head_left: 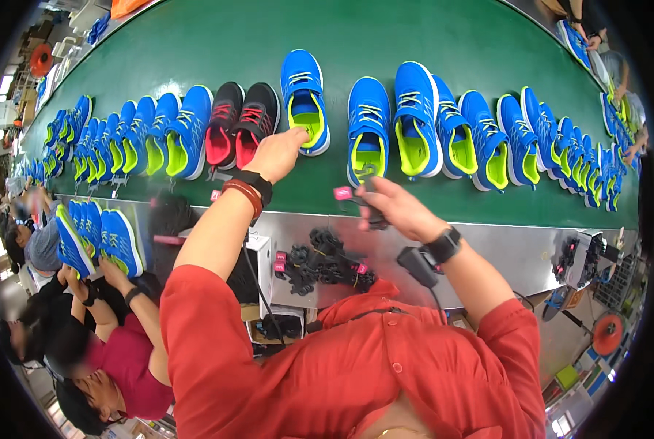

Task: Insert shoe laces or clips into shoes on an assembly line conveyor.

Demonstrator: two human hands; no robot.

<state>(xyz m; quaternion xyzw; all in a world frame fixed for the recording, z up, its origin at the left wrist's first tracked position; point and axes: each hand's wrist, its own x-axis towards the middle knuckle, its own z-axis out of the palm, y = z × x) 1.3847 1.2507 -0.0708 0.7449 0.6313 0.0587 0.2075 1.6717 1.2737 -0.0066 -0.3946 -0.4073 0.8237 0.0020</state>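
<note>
My left hand (pixel 277 155) reaches forward, its fingers closed on the heel collar of a blue sneaker (pixel 303 77) with lime lining, on the green belt (pixel 334 33). Gathered in my right hand (pixel 403 208) are black plastic shoe hangers (pixel 376 216); a pink tag (pixel 342 193) sticks out beside them. One hanger hook (pixel 367 173) overlaps the heel opening of another blue sneaker (pixel 369 110); whether it touches is unclear. Left of my left hand stand two black sneakers (pixel 256 110) with red laces and lining.
Blue sneakers (pixel 188 132) line the belt on both sides. A pile of black hangers (pixel 319 260) with pink tags lies on the metal ledge (pixel 488 252) before me. At left, a co-worker (pixel 133 344) holds blue sneakers (pixel 118 241); other people's hands (pixel 637 143) show far right.
</note>
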